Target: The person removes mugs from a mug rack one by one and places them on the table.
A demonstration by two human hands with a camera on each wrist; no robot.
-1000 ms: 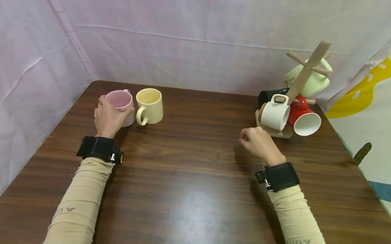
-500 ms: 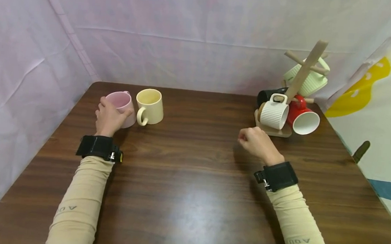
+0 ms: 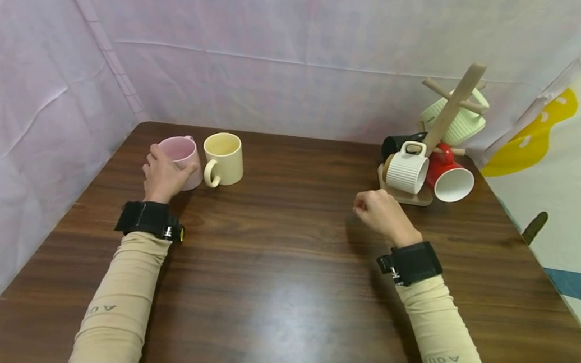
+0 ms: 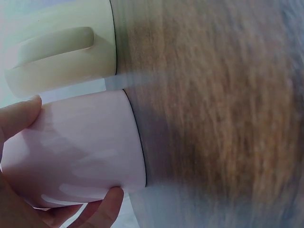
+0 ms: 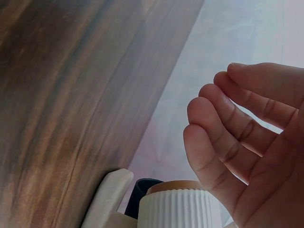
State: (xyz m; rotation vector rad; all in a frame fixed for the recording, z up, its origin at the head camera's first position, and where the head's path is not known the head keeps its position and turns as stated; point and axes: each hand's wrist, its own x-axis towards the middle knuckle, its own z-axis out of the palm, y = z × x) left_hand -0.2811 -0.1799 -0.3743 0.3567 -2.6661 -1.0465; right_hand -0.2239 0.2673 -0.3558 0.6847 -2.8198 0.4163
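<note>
Near the far left corner of the table, I see the left hand, with thumb and fingers bent around the pink mug, which stands upright. Just beside it, to the right, is the pale yellow mug. Further right, the right hand has its fingers loosely curled, holding nothing. Behind it, near the far right corner, the wooden rack carries black, white, green and red mugs.

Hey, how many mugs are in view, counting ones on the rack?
6. The left hand grips the pink mug; the yellow mug stands beside it; the white mug, red mug, black mug and pale green mug are on the rack. More may be hidden.
</note>
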